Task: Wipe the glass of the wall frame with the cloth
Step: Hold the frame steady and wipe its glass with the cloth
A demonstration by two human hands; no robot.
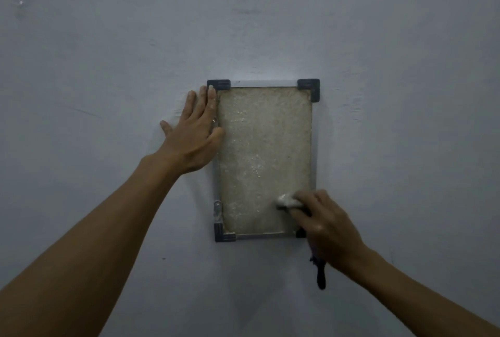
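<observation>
**Cloth at the lower right corner of the glass**

I stand facing a pale grey wall (378, 39), where a small upright wall frame (313, 147) with dark corner pieces hangs. My left hand (193, 133) lies flat against the wall and the frame's left edge, fingers (211, 98) spread open and pointing up, holding nothing. My right hand (324, 223) has its fingers closed around a bunched cloth (288, 200), whose pale wad presses on the speckled beige glass (263, 147) near its lower right corner. A dark tail of the cloth hangs below my hand, against the wall.
</observation>
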